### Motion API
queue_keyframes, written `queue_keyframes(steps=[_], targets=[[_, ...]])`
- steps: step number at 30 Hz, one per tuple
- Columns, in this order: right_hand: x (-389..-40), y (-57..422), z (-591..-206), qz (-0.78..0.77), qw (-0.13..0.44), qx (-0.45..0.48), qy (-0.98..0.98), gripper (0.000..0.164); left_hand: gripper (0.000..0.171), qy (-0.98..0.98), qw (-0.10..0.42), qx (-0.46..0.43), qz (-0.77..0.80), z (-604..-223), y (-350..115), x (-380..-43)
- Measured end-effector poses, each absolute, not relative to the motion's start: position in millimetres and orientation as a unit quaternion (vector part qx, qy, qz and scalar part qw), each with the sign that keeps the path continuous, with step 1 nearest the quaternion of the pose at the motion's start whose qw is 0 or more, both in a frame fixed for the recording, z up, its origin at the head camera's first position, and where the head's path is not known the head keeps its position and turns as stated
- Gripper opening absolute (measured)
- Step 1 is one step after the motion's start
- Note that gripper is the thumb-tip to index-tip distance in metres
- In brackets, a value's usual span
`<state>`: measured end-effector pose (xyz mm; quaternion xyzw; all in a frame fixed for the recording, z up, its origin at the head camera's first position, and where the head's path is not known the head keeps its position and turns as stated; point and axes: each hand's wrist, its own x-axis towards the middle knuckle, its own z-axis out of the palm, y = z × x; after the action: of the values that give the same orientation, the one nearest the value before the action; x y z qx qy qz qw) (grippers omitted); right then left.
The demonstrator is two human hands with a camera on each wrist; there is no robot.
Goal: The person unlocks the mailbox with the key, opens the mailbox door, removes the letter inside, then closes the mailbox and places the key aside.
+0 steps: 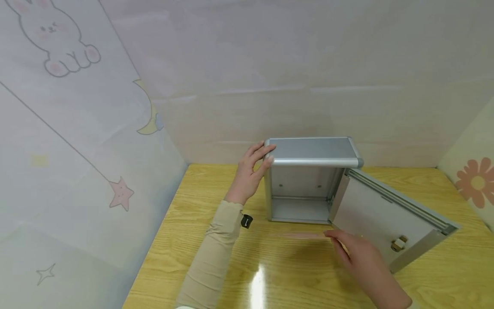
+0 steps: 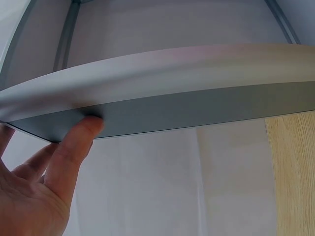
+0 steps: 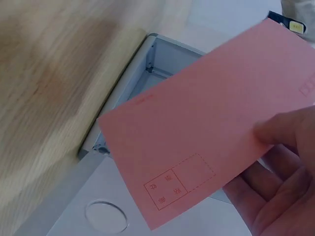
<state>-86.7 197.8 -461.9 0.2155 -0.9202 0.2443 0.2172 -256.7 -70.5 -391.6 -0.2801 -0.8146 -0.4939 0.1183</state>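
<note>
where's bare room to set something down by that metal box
Bare tabletop lies between the left wall and left sleeve, and right of the open door. The box's visible floor is bare. Crowded: before its opening, where the right hand holds the pink envelope.

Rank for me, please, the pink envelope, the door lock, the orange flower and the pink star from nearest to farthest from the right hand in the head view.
1. Pink envelope: held in the right hand, extending left.
2. Door lock: just right of the hand.
3. Orange flower: farther right, on the right wall.
4. Pink star: far left, on the left wall.
</note>
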Motion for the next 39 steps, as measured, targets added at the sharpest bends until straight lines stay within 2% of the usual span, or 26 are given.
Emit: queue_keyframes(steps=[3, 6, 10, 14, 16, 22, 24, 35, 39], targets=[[-81, 198, -468, 0.218, 0.213, 0.234, -0.923, 0.043, 0.050, -0.813, 0.121, -0.282, -0.496, -391, -70, -256], [-78, 198, -475, 0.199, 0.185, 0.234, -0.933, 0.045, 0.050, -0.811, 0.123, -0.281, -0.498, -391, -69, -256], [-74, 195, -485, 0.190, 0.160, 0.224, -0.942, 0.039, 0.050, -0.812, 0.126, -0.279, -0.497, -391, -69, -256], [-72, 190, -497, 0.192, 0.152, 0.254, -0.936, 0.032, 0.049, -0.813, 0.124, -0.277, -0.497, -392, -70, -256], [-72, 188, -502, 0.191, 0.129, 0.273, -0.934, 0.028, 0.049, -0.813, 0.123, -0.276, -0.497, -392, -70, -256], [-72, 185, -513, 0.185, -0.025, 0.262, -0.947, 0.029, 0.050, -0.815, 0.120, -0.272, -0.498, -392, -70, -255], [-72, 183, -516, 0.185, -0.058, 0.251, -0.948, 0.030, 0.050, -0.815, 0.118, -0.271, -0.498, -391, -69, -255], [-74, 175, -527, 0.221, -0.130, 0.231, -0.938, 0.023, 0.048, -0.817, 0.117, -0.268, -0.497, -390, -70, -253], [-74, 175, -529, 0.215, -0.132, 0.243, -0.937, 0.026, 0.049, -0.816, 0.118, -0.270, -0.497, -389, -71, -253]])
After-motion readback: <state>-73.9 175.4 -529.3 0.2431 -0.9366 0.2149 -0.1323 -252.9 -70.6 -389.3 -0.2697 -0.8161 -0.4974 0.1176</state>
